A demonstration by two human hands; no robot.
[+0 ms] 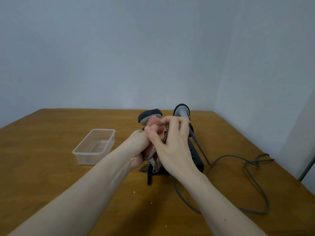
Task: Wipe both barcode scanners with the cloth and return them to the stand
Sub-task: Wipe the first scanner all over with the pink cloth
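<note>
One grey and black barcode scanner (149, 116) is lifted above the table, its head pointing away from me. My left hand (139, 147) grips its handle, which is hidden by the cloth. My right hand (172, 142) presses a pink cloth with a checked edge (154, 122) against the scanner's neck and handle. The second barcode scanner (182, 110) sits upright in the black stand (196, 155) just behind my right hand. Its grey cable (238, 156) trails off to the right.
A clear plastic tub (94, 147) stands on the wooden table (42, 150) to the left of my hands. The cable loops over the right part of the table. A wall rises close behind, and the table's right edge is near.
</note>
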